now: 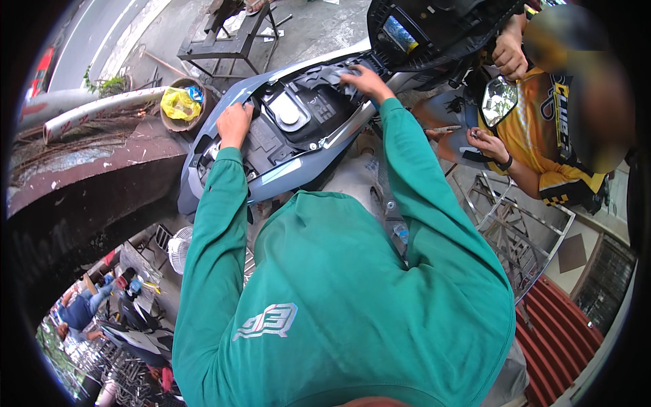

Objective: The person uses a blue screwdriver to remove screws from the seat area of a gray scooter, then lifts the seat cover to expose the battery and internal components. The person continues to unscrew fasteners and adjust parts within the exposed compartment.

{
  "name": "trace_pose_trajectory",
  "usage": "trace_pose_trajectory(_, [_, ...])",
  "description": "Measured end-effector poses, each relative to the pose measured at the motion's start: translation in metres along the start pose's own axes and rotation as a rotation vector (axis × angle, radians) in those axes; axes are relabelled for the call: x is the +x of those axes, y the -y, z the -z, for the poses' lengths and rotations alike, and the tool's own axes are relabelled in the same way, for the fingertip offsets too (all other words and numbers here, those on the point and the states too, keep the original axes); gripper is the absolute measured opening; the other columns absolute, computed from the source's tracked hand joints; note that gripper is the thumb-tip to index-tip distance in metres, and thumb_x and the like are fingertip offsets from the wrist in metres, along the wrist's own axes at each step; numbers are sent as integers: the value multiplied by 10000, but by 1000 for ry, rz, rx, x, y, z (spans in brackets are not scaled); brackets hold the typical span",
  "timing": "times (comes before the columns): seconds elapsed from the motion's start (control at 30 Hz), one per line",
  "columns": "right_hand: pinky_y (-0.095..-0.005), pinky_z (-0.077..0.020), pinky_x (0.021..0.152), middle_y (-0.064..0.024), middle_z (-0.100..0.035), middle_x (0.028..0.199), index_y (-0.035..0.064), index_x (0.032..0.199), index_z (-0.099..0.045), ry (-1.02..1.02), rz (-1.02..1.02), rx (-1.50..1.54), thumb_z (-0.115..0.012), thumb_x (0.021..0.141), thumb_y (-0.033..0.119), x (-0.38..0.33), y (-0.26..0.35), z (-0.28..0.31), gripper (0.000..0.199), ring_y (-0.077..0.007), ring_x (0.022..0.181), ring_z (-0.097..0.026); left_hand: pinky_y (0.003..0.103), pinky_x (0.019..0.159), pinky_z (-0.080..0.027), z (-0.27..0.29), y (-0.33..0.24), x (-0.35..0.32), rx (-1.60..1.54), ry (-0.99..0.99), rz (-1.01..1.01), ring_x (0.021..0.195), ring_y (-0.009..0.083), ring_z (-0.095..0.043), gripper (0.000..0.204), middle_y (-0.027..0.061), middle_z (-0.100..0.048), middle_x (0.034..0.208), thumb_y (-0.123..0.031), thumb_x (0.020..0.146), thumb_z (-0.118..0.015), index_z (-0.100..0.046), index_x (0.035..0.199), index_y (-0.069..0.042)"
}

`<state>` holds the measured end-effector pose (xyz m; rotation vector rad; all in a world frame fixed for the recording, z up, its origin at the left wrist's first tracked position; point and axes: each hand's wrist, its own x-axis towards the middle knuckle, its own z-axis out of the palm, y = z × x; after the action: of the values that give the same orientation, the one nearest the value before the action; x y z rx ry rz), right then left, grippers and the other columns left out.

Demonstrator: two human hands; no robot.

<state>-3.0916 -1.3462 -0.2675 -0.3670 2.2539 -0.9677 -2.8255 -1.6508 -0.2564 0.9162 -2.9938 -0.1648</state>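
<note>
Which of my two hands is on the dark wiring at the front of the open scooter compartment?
The right hand, reaching farther forward onto the dark wiring; the left hand rests on the compartment's near-left edge.

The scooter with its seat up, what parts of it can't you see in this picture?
Head view only:
- Scooter lower body and wheels: hidden behind the green sleeves and shirt.
- Part under the right hand: its fingers cover it.
- Edge under the left hand: covered by the palm.
- Raised seat: cut off by the top edge.
</note>
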Motion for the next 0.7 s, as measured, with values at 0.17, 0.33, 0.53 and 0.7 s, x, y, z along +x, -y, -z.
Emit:
trace_pose_trajectory(0.17, [-289,-498,550,-15,-696,849,142,1010,-732,165,-264,670,-725,865,464,-14,7,38,353,-114,673,-633,521,706,-588,-10,-1,-10,37,-89,21,784,407,-747,439,196,-754,857,-476,1027,-537,-721,1171,-104])
trace_pose_trajectory(0.33, [-254,-433,452,21,-595,707,151,1034,-707,86,-177,815,-742,834,541,-23,18,63,439,-103,537,-539,494,617,-584,-22,3,-6,100,-181,-90,683,360,-740,404,158,-739,772,-460,1072,-484,-709,1063,-125])
trace_pose_trajectory(0.53, [-237,-411,424,31,-662,788,134,1308,-712,147,-88,827,-622,949,489,-48,-2,67,513,-80,541,-553,494,663,-591,-14,-2,5,135,-189,-80,708,388,-744,584,187,-737,748,-526,1060,-485,-737,789,-73])
trace_pose_trajectory(0.7, [-233,-430,419,-51,-741,966,77,1424,-624,212,-194,959,-564,943,544,-100,-57,57,673,-114,628,-651,503,691,-601,-4,2,-2,155,-98,-147,716,412,-742,509,217,-743,787,-460,1042,-513,-736,854,-43])
